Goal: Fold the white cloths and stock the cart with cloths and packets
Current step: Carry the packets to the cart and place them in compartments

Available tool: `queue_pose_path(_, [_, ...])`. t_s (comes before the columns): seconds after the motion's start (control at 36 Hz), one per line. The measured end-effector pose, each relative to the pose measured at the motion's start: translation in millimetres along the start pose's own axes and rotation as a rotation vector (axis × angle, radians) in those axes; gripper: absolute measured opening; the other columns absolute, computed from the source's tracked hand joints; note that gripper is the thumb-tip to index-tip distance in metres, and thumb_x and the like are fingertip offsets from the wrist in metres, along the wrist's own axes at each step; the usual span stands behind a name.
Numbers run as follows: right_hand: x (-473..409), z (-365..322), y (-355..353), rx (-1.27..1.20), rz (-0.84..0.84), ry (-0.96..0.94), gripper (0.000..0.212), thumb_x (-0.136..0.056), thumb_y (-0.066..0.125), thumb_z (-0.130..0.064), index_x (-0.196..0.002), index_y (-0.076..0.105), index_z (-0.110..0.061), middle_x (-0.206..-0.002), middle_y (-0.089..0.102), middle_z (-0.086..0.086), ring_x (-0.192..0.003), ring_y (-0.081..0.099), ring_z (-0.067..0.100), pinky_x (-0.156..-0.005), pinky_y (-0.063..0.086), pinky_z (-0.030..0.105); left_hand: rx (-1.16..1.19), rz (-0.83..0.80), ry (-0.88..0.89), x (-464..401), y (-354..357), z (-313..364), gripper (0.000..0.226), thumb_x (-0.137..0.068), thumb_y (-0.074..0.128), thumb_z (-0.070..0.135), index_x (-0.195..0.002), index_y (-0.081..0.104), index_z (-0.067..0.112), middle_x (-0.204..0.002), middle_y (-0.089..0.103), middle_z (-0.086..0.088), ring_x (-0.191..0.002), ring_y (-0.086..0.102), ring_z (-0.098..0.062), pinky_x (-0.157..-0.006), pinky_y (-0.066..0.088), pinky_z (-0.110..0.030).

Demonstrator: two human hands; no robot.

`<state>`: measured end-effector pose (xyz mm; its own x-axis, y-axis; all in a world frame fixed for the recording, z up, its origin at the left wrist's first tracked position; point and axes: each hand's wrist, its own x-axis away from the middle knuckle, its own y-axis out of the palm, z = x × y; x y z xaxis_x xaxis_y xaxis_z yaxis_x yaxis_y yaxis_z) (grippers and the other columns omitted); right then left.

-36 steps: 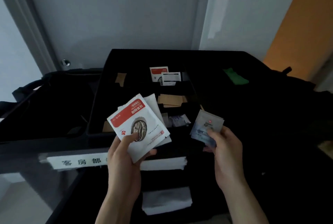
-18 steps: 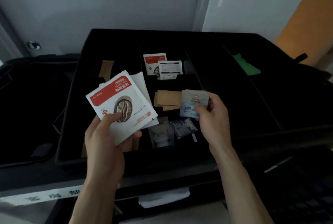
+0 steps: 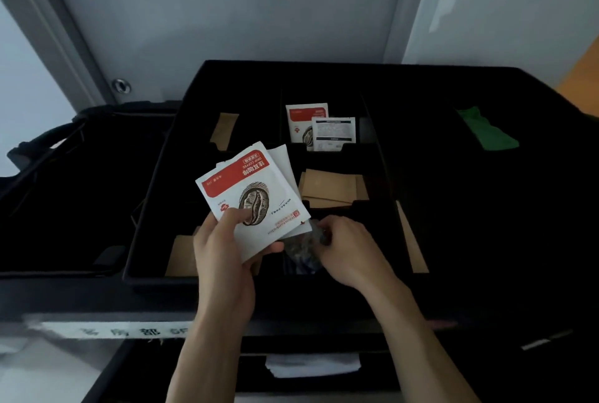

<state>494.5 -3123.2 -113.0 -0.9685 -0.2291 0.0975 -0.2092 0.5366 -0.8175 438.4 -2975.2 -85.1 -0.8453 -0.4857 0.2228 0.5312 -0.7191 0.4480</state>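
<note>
A fanned stack of red-and-white drip coffee packets (image 3: 256,198), coffee-bean print facing up, tilts above the black cart tray (image 3: 155,208). Two more coffee packets (image 3: 319,125) stand in a rear compartment; brown paper packets (image 3: 330,188) lie flat in the middle one. A folded white cloth (image 3: 312,365) rests on a lower shelf.

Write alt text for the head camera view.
A person's left hand holds a fan of red-and-white drip coffee packets over a black divided tray, while the right hand reaches into a near compartment holding small clear packets. Other compartments hold brown envelopes and more coffee packets.
</note>
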Motion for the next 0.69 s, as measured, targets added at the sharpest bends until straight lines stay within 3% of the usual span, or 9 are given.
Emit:
queue_pose_path(0.11, [1,1,1,0.056,0.009,0.004,0.019,-0.097,0.058,-0.027,-0.099,0.071,-0.013,-0.096,0.064,0.002,-0.087,0.063,0.017,-0.066,0.054,0.032,-0.006,0.002,0.003,2,1,0,0.014,-0.088,0.058,0.006,-0.097,0.068,0.008,-0.095,0.076,-0.012,-0.072,0.073,-0.028,-0.046,0.052,-0.028])
queue_pose_path(0.22, [2,3,-1,0.013,-0.026,-0.013,0.021,-0.096,0.059,-0.025,-0.104,0.072,-0.010,-0.099,0.067,0.002,-0.085,0.065,0.015,-0.073,0.058,0.038,-0.007,-0.007,0.008,2,1,0,0.014,-0.088,0.057,0.007,-0.095,0.069,0.009,-0.096,0.076,-0.013,-0.070,0.071,-0.029,-0.046,0.051,-0.028])
queue_pose_path(0.31, [1,5,-2,0.006,-0.045,-0.032,0.018,-0.096,0.061,-0.023,-0.106,0.070,-0.011,-0.094,0.067,-0.001,-0.081,0.064,0.012,-0.071,0.058,0.035,0.003,-0.008,0.005,1,1,0,0.014,-0.088,0.057,0.006,-0.094,0.069,0.009,-0.094,0.076,-0.011,-0.072,0.073,-0.028,-0.046,0.052,-0.028])
queue_pose_path(0.44, [0,6,-4,-0.016,-0.059,-0.008,0.038,-0.095,0.063,-0.021,-0.133,0.059,-0.019,-0.116,0.066,0.001,-0.097,0.063,0.014,-0.075,0.053,0.025,0.019,-0.025,-0.001,-1,3,-1,0.015,-0.089,0.057,0.004,-0.098,0.068,0.006,-0.089,0.077,-0.005,-0.081,0.076,-0.026,-0.046,0.053,-0.028])
queue_pose_path(0.58, [0,5,-5,-0.028,-0.037,0.005,0.036,-0.096,0.062,-0.021,-0.132,0.061,-0.019,-0.118,0.066,0.003,-0.100,0.064,0.015,-0.075,0.052,0.023,0.011,-0.072,-0.008,-4,4,-2,0.016,-0.089,0.056,0.005,-0.099,0.068,0.006,-0.092,0.076,-0.007,-0.078,0.075,-0.024,-0.047,0.053,-0.028])
queue_pose_path(0.69, [-1,5,-5,-0.068,0.015,0.028,0.028,-0.098,0.058,-0.020,-0.125,0.065,-0.019,-0.113,0.067,0.001,-0.090,0.065,0.012,-0.070,0.055,0.023,-0.068,-0.132,-0.019,-9,3,-3,0.017,-0.090,0.056,0.006,-0.103,0.067,0.005,-0.093,0.076,-0.011,-0.074,0.074,-0.027,-0.046,0.053,-0.028])
